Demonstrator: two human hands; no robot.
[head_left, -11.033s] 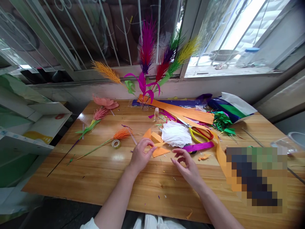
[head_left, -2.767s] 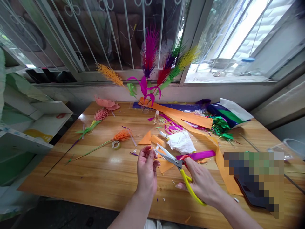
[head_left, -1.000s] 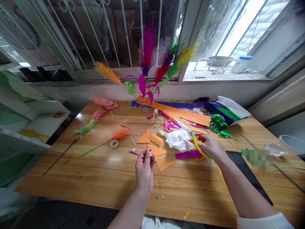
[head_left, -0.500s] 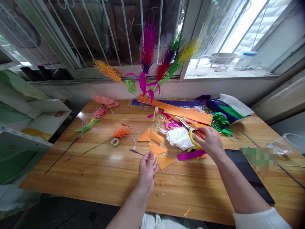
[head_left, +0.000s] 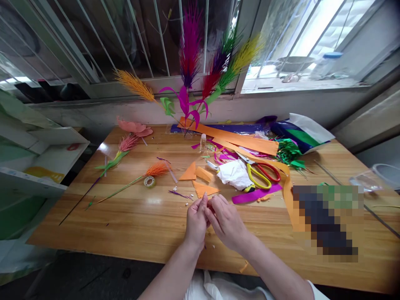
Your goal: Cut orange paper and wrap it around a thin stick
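My left hand (head_left: 196, 218) and my right hand (head_left: 226, 221) meet fingertip to fingertip just above the wooden table (head_left: 125, 225), near its front edge. The left thumb and fingers are pinched on a small scrap, too tiny to make out. My right fingers curl against that pinch, and what they grip is hidden. An orange paper triangle (head_left: 203, 188) lies just beyond the fingertips. The yellow and red handled scissors (head_left: 261, 174) lie on the table to the right, beside crumpled white paper (head_left: 233, 173) and a purple strip (head_left: 253, 194).
Coloured paper feathers (head_left: 190, 75) stand by the window at the back. Long orange strips (head_left: 243, 143), a small bottle (head_left: 203, 142), a tape roll (head_left: 149, 181), an orange-headed stem (head_left: 156, 169), pink flowers (head_left: 133, 127) and a bag (head_left: 300, 133) crowd the table. A blurred patch (head_left: 325, 221) covers its right side.
My right hand cut with the scissors, set them down by the white paper, then came back to join my left hand. The left hand kept its pinch throughout.
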